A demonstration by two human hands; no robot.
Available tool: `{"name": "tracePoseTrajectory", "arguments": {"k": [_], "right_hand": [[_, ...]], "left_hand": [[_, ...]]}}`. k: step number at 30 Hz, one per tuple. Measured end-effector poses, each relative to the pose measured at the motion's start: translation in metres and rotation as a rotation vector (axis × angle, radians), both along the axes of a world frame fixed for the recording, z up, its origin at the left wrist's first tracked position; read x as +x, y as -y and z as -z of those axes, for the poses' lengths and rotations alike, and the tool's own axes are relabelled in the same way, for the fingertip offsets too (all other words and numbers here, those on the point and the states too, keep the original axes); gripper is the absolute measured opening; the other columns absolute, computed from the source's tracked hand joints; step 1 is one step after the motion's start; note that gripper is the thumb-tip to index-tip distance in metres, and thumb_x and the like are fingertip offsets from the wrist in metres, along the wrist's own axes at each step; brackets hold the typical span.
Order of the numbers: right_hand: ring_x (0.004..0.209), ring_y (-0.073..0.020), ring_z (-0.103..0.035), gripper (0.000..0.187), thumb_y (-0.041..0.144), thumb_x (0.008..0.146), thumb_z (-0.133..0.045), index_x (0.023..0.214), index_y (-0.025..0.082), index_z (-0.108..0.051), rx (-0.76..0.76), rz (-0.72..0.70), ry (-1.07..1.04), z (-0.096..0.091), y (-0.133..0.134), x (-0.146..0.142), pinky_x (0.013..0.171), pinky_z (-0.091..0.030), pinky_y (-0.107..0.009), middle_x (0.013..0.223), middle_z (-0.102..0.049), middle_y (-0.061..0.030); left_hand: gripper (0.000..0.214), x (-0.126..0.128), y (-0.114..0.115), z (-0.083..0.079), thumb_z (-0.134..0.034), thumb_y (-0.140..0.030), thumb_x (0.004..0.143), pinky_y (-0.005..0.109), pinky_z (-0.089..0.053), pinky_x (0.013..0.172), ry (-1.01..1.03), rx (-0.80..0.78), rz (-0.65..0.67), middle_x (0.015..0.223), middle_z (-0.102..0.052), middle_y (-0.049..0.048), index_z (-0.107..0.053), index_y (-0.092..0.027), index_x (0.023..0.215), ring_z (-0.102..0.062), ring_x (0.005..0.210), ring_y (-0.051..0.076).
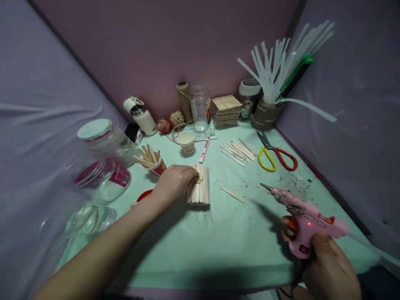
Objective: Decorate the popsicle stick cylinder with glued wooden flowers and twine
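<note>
My left hand (178, 178) reaches onto a small block faced with craft sticks (200, 195) in the middle of the table. Its fingers are pinched together at a small rounded pale wooden piece (200, 179) on top of the block; the fingertips are partly hidden. My right hand (331, 262) is closed round the handle of a pink hot glue gun (304, 216), a finger at the orange trigger. The gun's red light glows, and its nozzle points left, apart from the block. A single craft stick (233, 194) lies between the block and the nozzle.
Scissors (271, 154), loose craft sticks (239, 151), a pink utility knife (204, 151) and a paper cup (186, 142) lie beyond the block. A cup of sticks (153, 162) and clear jars (103, 179) stand left. Glue sticks (271, 71) fan out at back right.
</note>
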State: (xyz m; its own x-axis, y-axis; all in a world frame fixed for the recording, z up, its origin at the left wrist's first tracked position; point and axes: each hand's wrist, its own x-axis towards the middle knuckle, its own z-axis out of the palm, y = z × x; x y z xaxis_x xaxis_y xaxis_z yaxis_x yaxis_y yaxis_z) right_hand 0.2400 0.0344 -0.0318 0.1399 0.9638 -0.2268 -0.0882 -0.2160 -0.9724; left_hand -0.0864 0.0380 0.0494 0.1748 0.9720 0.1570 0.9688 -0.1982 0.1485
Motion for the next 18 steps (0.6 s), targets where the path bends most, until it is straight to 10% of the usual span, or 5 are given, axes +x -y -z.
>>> {"name": "tracePoseTrajectory", "arguments": {"k": [18], "right_hand": [[0.073,-0.0246,-0.07,0.052,0.068,0.064,-0.075,0.074,0.018,-0.07,-0.064,0.034,-0.095,0.012,-0.002,0.002,0.058,-0.059,-0.03,0.074,-0.073,-0.0086]], "left_hand": [[0.025,-0.001,-0.004,-0.006,-0.05,-0.014,0.093,0.027,-0.051,0.069,-0.114,-0.021,0.052,0.096,-0.075,0.0062,-0.074,-0.02,0.093,-0.07,0.084,0.019]]}}
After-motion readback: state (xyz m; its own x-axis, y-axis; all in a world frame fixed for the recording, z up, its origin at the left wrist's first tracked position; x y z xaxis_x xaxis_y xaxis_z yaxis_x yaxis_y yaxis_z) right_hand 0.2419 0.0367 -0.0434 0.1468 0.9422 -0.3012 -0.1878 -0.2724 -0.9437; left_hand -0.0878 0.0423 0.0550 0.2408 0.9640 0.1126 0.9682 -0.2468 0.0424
